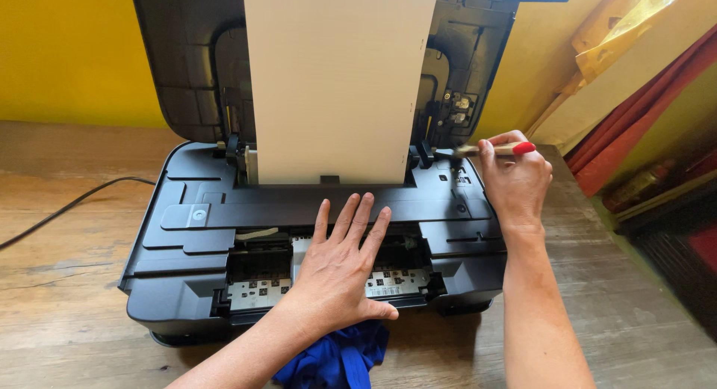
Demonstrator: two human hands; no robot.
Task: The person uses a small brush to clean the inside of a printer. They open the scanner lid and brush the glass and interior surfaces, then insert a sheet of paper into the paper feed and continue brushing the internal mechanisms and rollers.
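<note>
- While my left hand (340, 273) lies flat with fingers spread on the near front of the black printer (187, 232), it grips nothing.
- My right hand (515, 181) pinches a small brush (489, 149); its long axis runs left-right, bristles pointing left at the far-right paper guide.

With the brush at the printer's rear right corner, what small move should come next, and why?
Probably a short sweep of the brush leftward along the paper guide: the right hand holds its bristles at that corner, while the left hand lies flat on the printer, steadying it.
</note>
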